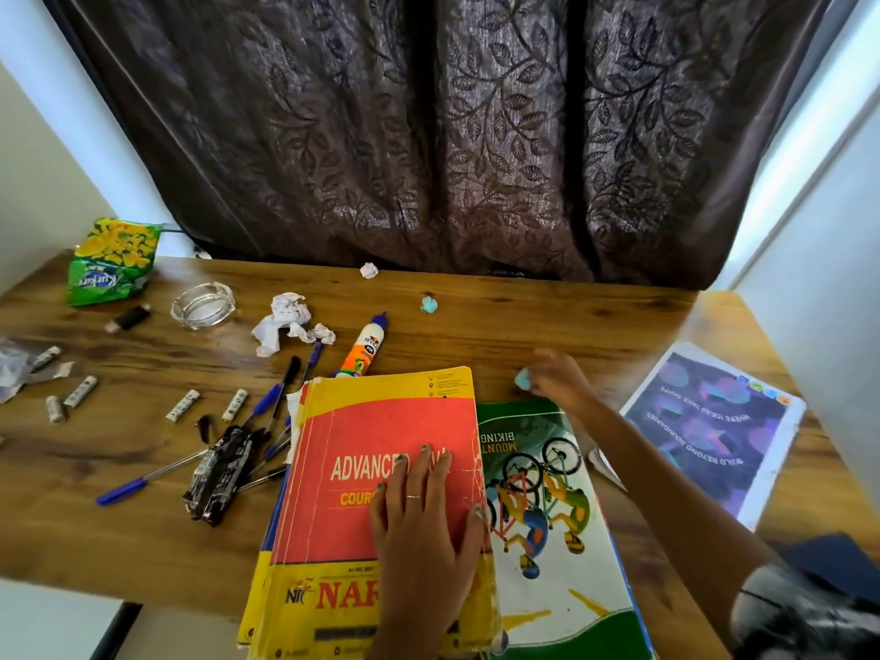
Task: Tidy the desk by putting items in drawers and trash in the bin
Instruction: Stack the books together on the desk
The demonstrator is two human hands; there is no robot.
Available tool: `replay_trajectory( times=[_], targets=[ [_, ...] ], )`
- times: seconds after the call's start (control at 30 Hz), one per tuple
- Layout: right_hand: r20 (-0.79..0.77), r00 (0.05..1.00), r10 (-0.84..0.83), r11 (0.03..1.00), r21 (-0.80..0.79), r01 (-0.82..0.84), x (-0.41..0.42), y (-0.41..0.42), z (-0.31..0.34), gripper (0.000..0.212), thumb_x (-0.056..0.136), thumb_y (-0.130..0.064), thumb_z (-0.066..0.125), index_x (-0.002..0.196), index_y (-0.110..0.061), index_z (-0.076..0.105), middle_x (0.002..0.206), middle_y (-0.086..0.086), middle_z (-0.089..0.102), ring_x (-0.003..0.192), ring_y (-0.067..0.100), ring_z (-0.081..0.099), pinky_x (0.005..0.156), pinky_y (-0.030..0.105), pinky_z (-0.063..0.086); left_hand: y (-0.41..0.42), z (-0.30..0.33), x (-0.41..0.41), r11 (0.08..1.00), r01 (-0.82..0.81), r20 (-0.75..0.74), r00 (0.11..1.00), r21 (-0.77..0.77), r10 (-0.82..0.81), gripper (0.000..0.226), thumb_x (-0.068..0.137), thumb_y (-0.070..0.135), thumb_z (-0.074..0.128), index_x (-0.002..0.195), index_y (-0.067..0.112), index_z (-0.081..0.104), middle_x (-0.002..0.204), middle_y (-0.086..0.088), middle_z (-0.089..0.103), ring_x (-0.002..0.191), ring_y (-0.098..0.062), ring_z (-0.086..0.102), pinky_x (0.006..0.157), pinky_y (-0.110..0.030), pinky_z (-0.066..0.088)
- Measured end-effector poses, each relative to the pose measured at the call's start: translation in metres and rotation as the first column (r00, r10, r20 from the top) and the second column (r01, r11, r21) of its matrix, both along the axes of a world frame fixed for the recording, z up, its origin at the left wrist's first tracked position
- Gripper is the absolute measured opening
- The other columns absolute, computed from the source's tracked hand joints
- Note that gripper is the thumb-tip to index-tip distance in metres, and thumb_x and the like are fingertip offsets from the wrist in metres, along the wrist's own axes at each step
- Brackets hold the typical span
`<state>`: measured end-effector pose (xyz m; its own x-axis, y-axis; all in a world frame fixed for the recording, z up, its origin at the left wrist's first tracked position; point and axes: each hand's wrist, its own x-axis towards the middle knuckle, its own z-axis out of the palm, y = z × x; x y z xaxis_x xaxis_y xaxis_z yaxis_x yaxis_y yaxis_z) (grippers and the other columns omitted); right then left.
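While the left hand [424, 526] lies flat with straight fingers on the red and yellow book [381, 469], that book overhangs the near edge of the bench [524, 321]; a careless lean or push could tip it and the green cycling book [547, 493] beside it to the floor. Further out, the right hand [557, 378] reaches to a small blue paper ball [522, 377]; blur hides whether the fingers have pinched it or only touch it, so a weak hold could flick it away. To the left, loose pens [266, 412], small batteries [183, 404] and a glue bottle [364, 347] could roll if the books are dragged. At the far side lie crumpled white paper [285, 321], a second blue ball [428, 304] and a glass ashtray [202, 304].
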<state>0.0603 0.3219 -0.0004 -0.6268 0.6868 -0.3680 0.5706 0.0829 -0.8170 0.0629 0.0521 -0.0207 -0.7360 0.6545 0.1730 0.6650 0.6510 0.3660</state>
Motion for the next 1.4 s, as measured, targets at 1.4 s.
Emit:
replay_trajectory(
  times=[1.4],
  targets=[
    [-0.388, 0.798, -0.461, 0.887, -0.226, 0.403, 0.174, 0.001, 0.085, 0.028, 0.085, -0.001, 0.062, 0.113, -0.004, 0.06, 0.105, 0.021, 0.067, 0.09, 0.035, 0.065, 0.081, 0.053, 0.055, 0.044, 0.02, 0.007, 0.977, 0.097, 0.179, 0.975, 0.189, -0.131, 0.07, 0.082, 0.065, 0.022, 0.137, 0.028, 0.045, 0.144, 0.004, 0.042, 0.135, -0.018, 0.028, 0.111, -0.043, 0.017]
  ],
)
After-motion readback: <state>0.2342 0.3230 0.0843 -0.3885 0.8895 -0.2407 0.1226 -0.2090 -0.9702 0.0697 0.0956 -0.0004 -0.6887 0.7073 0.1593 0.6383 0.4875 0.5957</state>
